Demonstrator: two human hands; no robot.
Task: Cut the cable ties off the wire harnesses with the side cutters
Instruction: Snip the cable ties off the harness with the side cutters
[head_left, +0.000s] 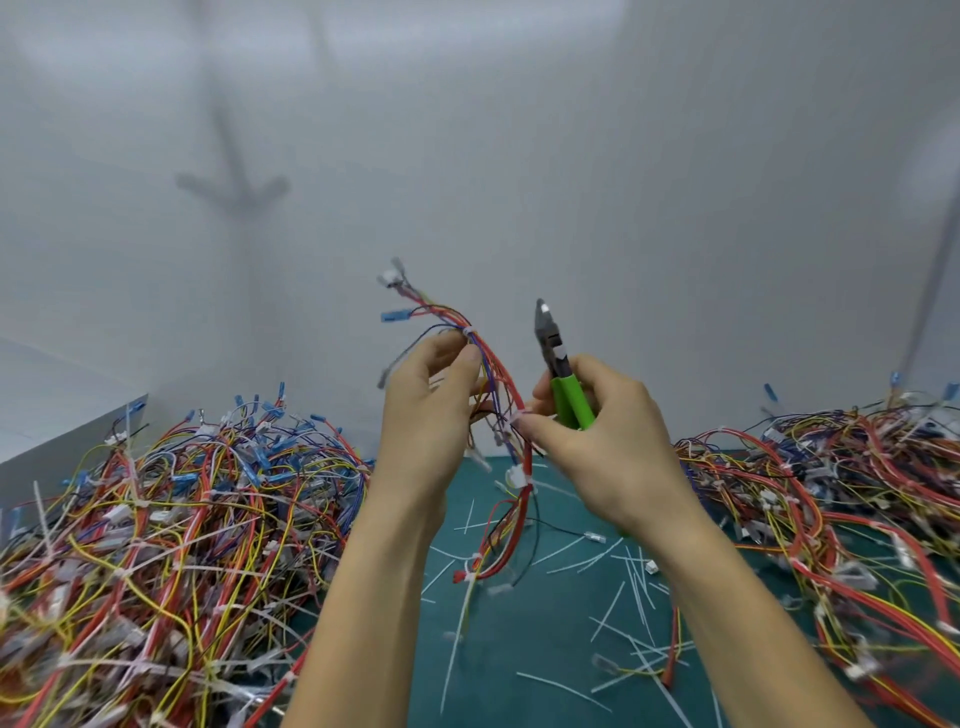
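Above the tabletop (545, 649), the harness (511, 384), likely light and floppy, is pinched high by the left hand (431, 395) and lower, nearer the tabletop, by the right hand (597, 436), which also grips the side cutters (558, 364); holding it beside a cable tie (469, 331) should keep it taut.

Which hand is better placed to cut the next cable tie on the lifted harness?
Probably the right. The right hand holds the green side cutters, blades pointing up beside the harness. The left hand grips the harness just under a white cable tie, so it steadies.
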